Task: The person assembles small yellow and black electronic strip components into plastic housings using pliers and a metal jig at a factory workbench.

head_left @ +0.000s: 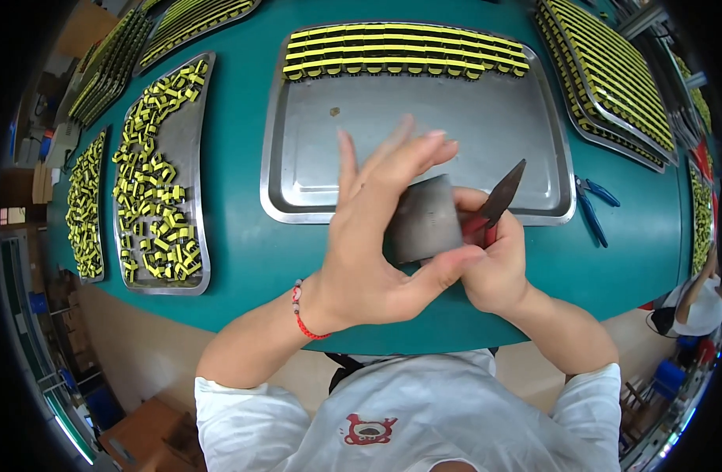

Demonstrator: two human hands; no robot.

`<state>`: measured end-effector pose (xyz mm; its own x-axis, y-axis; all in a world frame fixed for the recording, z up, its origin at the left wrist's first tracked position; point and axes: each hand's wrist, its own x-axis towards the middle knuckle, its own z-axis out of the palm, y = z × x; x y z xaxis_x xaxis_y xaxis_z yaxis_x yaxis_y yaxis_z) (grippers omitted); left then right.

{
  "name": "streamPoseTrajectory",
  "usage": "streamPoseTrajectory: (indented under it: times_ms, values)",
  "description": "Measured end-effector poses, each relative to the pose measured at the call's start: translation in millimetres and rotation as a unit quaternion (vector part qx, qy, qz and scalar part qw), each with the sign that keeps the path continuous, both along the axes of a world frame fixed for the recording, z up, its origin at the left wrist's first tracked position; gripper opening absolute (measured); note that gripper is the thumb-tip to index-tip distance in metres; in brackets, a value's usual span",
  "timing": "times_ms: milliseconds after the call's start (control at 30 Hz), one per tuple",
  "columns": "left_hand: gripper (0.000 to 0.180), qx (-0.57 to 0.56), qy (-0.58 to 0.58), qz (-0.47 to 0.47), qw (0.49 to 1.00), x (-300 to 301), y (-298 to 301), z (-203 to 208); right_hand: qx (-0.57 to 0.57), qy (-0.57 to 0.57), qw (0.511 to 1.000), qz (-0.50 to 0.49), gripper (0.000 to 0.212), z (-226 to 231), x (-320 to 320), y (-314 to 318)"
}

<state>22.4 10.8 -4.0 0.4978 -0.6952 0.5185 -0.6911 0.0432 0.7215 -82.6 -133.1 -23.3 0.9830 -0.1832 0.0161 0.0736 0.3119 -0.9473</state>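
Observation:
My left hand (pixel 377 228) is raised over the near edge of the bench with its fingers stretched and spread. Its thumb reaches across toward my right hand (pixel 499 263). Between the hands is a smooth grey metal piece with a curved face (pixel 429 220), close against my left palm; which hand bears it I cannot tell. My right hand is closed round pliers with red handles and dark pointed jaws (pixel 506 193), the jaws tilted up and away. Beyond the hands lies a metal tray (pixel 424 138) with rows of yellow-and-black parts (pixel 404 51) along its far side.
Blue-handled pliers (pixel 595 208) lie right of the tray. At left, a metal tray (pixel 189 134) holds loose yellow-and-black parts, with another heap (pixel 86 208) beside it. Stacked filled trays (pixel 613 71) stand at far right. Someone in white (pixel 699 307) is beyond the right edge.

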Motion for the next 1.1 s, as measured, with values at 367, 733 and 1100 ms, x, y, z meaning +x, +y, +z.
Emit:
streamPoseTrajectory:
  times_ms: [367,733,1100]
  values:
    - [0.066,-0.026,-0.074,0.084,0.993,-8,-2,-7,0.051,0.04,0.993,0.095,0.056,-8,3,-15]
    - [0.065,-0.033,-0.057,0.114,0.991,-14,-4,-2,0.092,0.076,0.99,0.079,0.074,-7,2,-14]
    - [0.063,-0.101,0.063,0.111,0.987,-19,-8,-11,0.29,0.15,0.938,0.113,0.055,2,4,-4]
